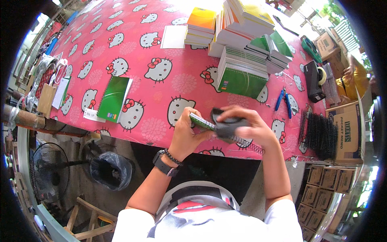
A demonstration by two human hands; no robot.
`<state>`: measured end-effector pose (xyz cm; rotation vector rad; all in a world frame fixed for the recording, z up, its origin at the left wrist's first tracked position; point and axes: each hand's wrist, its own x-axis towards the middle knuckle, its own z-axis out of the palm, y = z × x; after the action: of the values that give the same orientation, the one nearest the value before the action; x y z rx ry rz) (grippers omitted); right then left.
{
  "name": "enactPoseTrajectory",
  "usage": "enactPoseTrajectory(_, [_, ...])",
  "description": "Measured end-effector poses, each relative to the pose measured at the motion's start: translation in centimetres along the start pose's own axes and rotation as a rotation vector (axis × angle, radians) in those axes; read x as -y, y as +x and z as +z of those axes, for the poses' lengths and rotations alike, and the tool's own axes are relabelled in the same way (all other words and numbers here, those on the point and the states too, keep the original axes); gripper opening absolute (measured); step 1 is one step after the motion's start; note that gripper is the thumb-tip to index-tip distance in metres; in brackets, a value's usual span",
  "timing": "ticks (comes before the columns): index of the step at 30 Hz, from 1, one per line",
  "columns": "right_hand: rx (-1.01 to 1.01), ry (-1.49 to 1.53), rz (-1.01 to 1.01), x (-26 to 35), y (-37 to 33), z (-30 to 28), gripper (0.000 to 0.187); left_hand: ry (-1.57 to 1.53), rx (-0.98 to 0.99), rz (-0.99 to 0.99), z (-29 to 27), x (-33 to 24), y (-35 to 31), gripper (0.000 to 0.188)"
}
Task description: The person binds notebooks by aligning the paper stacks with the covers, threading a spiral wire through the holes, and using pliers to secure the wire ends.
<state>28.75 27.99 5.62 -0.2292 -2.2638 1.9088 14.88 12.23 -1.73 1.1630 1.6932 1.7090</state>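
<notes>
My left hand (186, 131) is closed on a small notebook (200, 122) with a green cover, held on edge above the near side of the table. My right hand (254, 124) has its fingers curved over a dark grey, soft-looking pad (230, 128), pressed against the notebook's right end. From under the pad a thin wire spiral coil (250, 146) sticks out to the right, past the notebook. How far the coil passes through the notebook's holes is hidden by the pad and fingers.
Stacked green notebooks (244, 78) stand beyond my hands, with yellow-orange notebooks (200, 20) behind. Blue-handled pliers (285, 103), black spiral coils (320, 135) and a tape dispenser (313, 82) lie right. A green notebook (114, 99) lies left. Another person's hand (349, 72) shows far right.
</notes>
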Motion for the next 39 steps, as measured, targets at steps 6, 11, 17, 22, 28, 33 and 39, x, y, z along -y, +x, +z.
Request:
enactPoseTrajectory(6, [-0.029,-0.055,0.052,0.1,1.0,0.4,0.048,0.095,-0.066,0.110,0.0,0.1,0.1,0.059])
enactPoseTrajectory(11, [-0.034,0.228,0.000,-0.4,1.2,1.0,0.050,0.083,-0.062,0.111,0.0,0.5,0.0,0.060])
enactPoseTrajectory(17, [-0.287,-0.785,0.027,0.0,-1.2,-0.3,0.052,0.064,-0.031,0.089,0.0,0.3,-0.1,0.061])
enactPoseTrajectory(22, [-0.422,-0.844,-0.112,4.2,-2.9,1.5,0.046,0.263,-0.023,0.203,0.8,-4.2,0.3,0.049])
enactPoseTrajectory(28, [-0.500,-0.555,-0.321,4.8,-1.3,5.8,0.030,0.442,0.003,0.461,1.2,-5.9,0.5,0.041])
enactPoseTrajectory(33, [-0.623,-0.292,-0.187,3.9,-1.7,6.1,0.028,0.126,0.013,0.393,-0.3,-6.8,0.5,0.031])
enactPoseTrajectory(39, [-0.485,-0.396,-0.300,4.1,-0.7,6.3,0.026,0.035,-0.014,0.354,-1.5,-6.6,-0.1,0.021])
